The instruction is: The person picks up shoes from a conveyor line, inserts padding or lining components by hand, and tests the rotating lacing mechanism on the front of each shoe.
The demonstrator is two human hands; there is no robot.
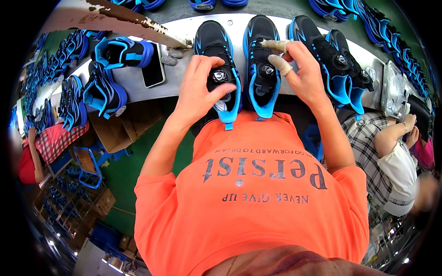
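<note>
Two black and blue shoes stand side by side on a grey metal bench [147, 87] in front of me. My left hand [198, 85] grips the round dial on the tongue of the left shoe [212, 43]. My right hand [301, 69], with taped thumb and forefinger, rests on the right shoe [260, 34] beside its dial, its fingers curled over the shoe's side. Both shoes point away from me, with blue tongues hanging over the bench's near edge.
Another pair of the same shoes [331, 50] stands to the right. More shoes [103, 73] lie at the left, next to a black phone [153, 69]. A seated person in a checked shirt [377, 152] works at the right. Another person [32, 152] sits at the far left.
</note>
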